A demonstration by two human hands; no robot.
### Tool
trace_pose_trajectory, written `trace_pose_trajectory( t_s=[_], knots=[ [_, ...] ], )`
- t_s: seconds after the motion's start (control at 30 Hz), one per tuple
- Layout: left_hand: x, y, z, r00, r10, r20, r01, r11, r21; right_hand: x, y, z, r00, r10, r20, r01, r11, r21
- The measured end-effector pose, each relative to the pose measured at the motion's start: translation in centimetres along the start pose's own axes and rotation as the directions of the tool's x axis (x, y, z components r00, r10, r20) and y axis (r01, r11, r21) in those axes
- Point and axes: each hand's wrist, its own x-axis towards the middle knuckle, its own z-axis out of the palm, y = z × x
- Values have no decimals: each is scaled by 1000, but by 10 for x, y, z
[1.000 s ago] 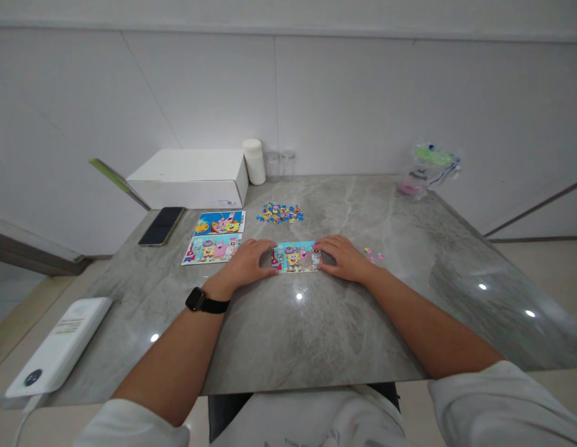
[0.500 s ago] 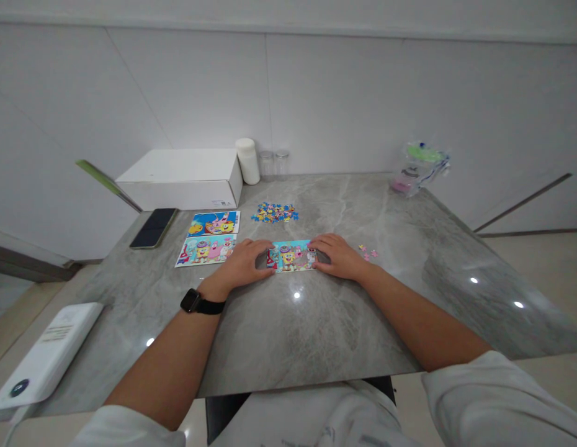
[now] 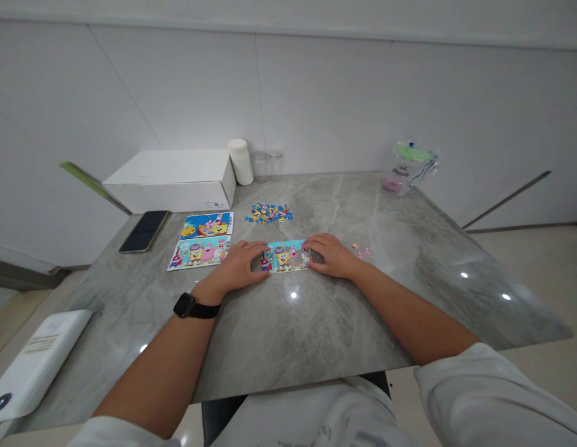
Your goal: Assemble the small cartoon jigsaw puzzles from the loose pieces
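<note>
Only the view shifted; left hand (image 3: 239, 266) and right hand (image 3: 334, 256) still pinched the puzzle's (image 3: 283, 257) ends, so nothing advanced.

White device (image 3: 40, 363) cut by left edge; ends of puzzle (image 3: 287, 257) partly behind fingers (image 3: 259, 247); box label (image 3: 213, 205) illegible.

Pale wall (image 3: 326, 99), grey table (image 3: 307, 341), floor (image 3: 544, 264) perhaps tiled

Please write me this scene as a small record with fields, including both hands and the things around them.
Left grip: thumb and fingers at left end of puzzle panel
Right grip: thumb and fingers at its right end
Loose pile: beyond the panel
Pink pieces: right of right grip
Printed pictures: left of panel
Phone: left of pictures
</note>
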Motion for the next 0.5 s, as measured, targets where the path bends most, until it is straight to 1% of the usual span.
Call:
trace_pose_trajectory(
  t_s=[0.33, 0.43, 0.5],
  knots=[
    [3, 2, 3, 1000, 30, 10, -30, 999, -18, 2, -6, -2, 1000, -5, 1, 5, 1000, 26],
    [4, 4, 3, 999, 46, -13, -47, 998, -32, 4, -7, -6, 997, 14, -71, -11, 999, 53],
    [5, 7, 3, 997, 60, -47, -62, 997, -40, 4, -6, -17, 986, 60, -156, -52, 997, 57]
  ],
)
